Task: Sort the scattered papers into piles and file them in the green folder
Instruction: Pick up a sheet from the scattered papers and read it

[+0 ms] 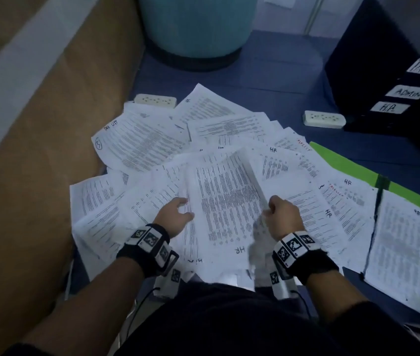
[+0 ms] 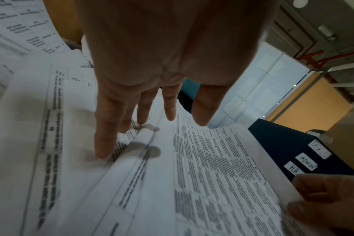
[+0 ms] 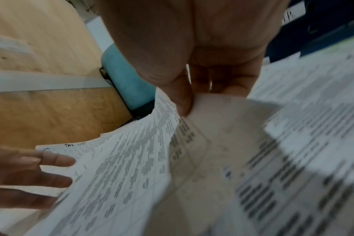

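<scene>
From the head view, printed papers (image 1: 203, 140) are seen fanned across a blue floor (image 1: 268, 70), several marked "HR" by hand. One sheet (image 1: 227, 199) is lifted above the heap in the near centre. Its right edge is pinched by the right hand (image 1: 282, 217), whose fingers are curled over the paper. The left hand (image 1: 174, 214) is laid at the sheet's left edge with fingers loosely extended. The green folder (image 1: 345, 163) lies to the right, largely covered by papers, with a separate pile (image 1: 409, 258) resting on its near part. Two white power strips (image 1: 324, 119) lie at the far edge of the heap. A dark binder stack (image 1: 383, 93) labelled "ADMIN" and "HR" stands at far right, a teal round base (image 1: 196, 27) at far centre, and a brown wooden panel (image 1: 37, 150) on the left.

From the left wrist view, the left hand (image 2: 162, 63) is shown spread, its fingertips (image 2: 102, 150) pressed on the papers (image 2: 131, 183) beside the raised sheet's edge. The right hand (image 2: 329, 204) is seen gripping the sheet's corner at lower right.

From the right wrist view, the sheet (image 3: 202, 127) is pinched between thumb and fingers of the right hand (image 3: 192, 55); the picture is blurred. The left hand (image 3: 30, 175) is seen with fingers straight at the lower left.
</scene>
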A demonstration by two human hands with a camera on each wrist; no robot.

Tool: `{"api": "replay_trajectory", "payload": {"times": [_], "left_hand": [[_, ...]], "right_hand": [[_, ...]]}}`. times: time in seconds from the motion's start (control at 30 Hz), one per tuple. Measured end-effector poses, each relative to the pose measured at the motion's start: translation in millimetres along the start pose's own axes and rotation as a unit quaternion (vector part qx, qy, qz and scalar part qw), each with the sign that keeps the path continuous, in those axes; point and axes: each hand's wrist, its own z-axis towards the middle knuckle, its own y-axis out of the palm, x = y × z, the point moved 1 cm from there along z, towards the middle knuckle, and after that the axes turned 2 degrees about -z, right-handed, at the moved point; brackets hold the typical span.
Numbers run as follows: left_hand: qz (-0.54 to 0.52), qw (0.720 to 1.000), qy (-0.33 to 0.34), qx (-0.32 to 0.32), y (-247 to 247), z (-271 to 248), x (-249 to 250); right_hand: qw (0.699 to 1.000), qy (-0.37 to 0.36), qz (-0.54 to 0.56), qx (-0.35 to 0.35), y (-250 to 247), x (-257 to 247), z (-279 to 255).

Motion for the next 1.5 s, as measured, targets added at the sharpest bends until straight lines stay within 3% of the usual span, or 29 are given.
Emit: {"api": "replay_trajectory", "payload": {"times": [0.1, 0.2, 0.3, 0.4, 0.47, 0.57, 0.63, 0.67, 0.8, 0.97, 1.03, 1.13, 1.23, 1.3, 1.4, 1.5], "left_hand": [[-0.059, 0.998, 0.001, 0.023, -6.0, 9.7, 6.7], [-0.200, 0.979, -0.002, 0.032, -13.1, 17.6, 18.9], [-0.300, 0.952, 0.014, 0.050, -22.9, 23.1, 26.6], [-0.215, 0.969, 0.047, 0.116, -36.7, 25.1, 29.4], [-0.111, 0.980, 0.060, 0.155, -47.0, 24.3, 26.1], [-0.094, 0.980, 0.053, 0.165, -56.3, 22.7, 14.5], [-0.100, 0.982, 0.046, 0.152, -57.5, 22.2, 6.2], [-0.105, 0.983, 0.040, 0.143, -57.0, 21.5, 3.5], [-0.102, 0.986, 0.029, 0.129, -55.1, 15.7, -1.1], [-0.173, 0.980, 0.035, 0.088, -58.7, 12.9, 4.9], [-0.207, 0.975, 0.038, 0.075, -59.1, 16.9, 10.7], [-0.235, 0.967, 0.049, 0.081, -57.6, 25.7, 24.1], [-0.295, 0.952, 0.056, 0.058, -57.4, 32.9, 41.0], [-0.316, 0.945, 0.079, 0.031, -59.5, 36.0, 50.7], [-0.309, 0.946, 0.096, 0.029, -61.4, 38.5, 62.8], [-0.224, 0.964, 0.124, 0.075, -63.5, 37.5, 74.4]], "right_hand": [[0.991, -0.018, 0.127, 0.037, -21.4, 0.5, 3.9], [0.952, -0.041, 0.305, 0.004, -35.8, -6.1, 8.5], [0.925, -0.048, 0.375, -0.043, -32.8, -12.7, 14.3], [0.911, -0.021, 0.405, -0.080, -20.4, -17.9, 17.2], [0.925, 0.027, 0.373, -0.065, -9.7, -17.9, 22.3], [0.984, 0.078, 0.152, -0.055, 9.0, -21.4, 40.2], [0.992, 0.090, -0.013, -0.083, 20.8, -29.8, 47.3], [0.991, 0.092, -0.043, -0.084, 25.7, -32.9, 49.0], [0.995, 0.056, 0.067, -0.045, 33.1, -34.7, 48.0], [0.998, 0.003, 0.059, 0.002, 10.8, -32.0, 49.7], [0.995, -0.043, 0.063, 0.058, -4.8, -34.0, 47.0], [0.975, -0.101, 0.175, 0.090, -32.8, -38.7, 39.4], [0.948, -0.133, 0.285, 0.042, -56.8, -42.8, 37.8], [0.911, -0.148, 0.384, 0.007, -69.5, -45.8, 37.6], [0.867, -0.145, 0.476, -0.018, -81.2, -52.4, 36.8], [0.846, -0.134, 0.515, -0.025, -78.7, -57.9, 38.2]]}}
